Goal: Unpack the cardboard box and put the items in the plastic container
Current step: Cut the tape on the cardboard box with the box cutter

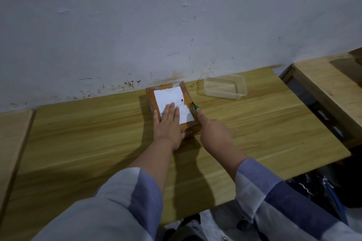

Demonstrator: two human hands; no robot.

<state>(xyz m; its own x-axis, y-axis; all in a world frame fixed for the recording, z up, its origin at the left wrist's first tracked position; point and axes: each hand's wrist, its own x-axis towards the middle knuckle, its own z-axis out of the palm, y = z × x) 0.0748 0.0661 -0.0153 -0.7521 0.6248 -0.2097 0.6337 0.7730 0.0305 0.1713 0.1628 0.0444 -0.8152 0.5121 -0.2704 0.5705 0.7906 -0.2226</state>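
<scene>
Two hands are working the taped cardboard box (173,106) at frame centre: left hand (168,123) pressing flat with straight fingers, right hand (212,133) gripping a green-tipped tool (195,107) at its right edge; stiff and seemingly light, it is probably best steadied from above.

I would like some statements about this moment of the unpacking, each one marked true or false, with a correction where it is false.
1. The left hand lies flat on the cardboard box. True.
2. The cardboard box is already open. False: it is closed, its white label facing up.
3. The right hand holds a green-tipped tool at the box's right edge. True.
4. The plastic container holds several items. False: nothing is seen inside it.
5. The plastic container stands to the left of the box. False: it stands to the right, near the wall.
</scene>
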